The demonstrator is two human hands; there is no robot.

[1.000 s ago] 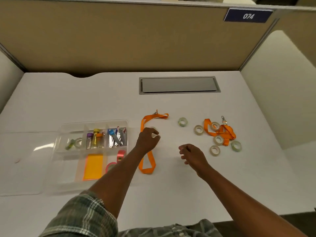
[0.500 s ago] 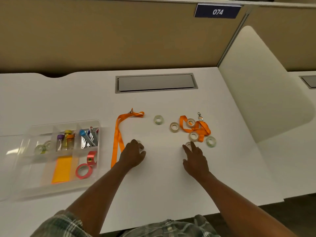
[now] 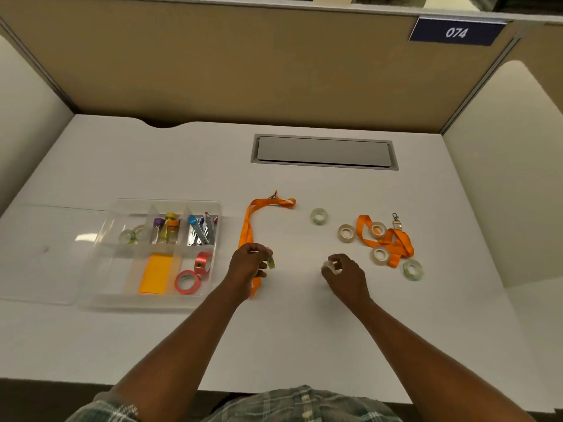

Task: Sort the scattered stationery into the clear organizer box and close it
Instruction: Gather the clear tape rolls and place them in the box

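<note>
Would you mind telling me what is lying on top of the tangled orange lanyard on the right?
Two clear tape rolls, one and another, rest on the tangled orange lanyard. Whatever lies beneath the folded strap is covered. Other rolls sit beside it on the desk.

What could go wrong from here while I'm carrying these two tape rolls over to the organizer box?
1. The left hand holds its tape roll right above the straight orange lanyard; a low sweep toward the organizer box might drag it.
2. The tape compartment is the far-left one, so the hand could bump the upright tubes.
3. Two remaining rolls sit on the tangled lanyard and could roll when lifted.
</note>
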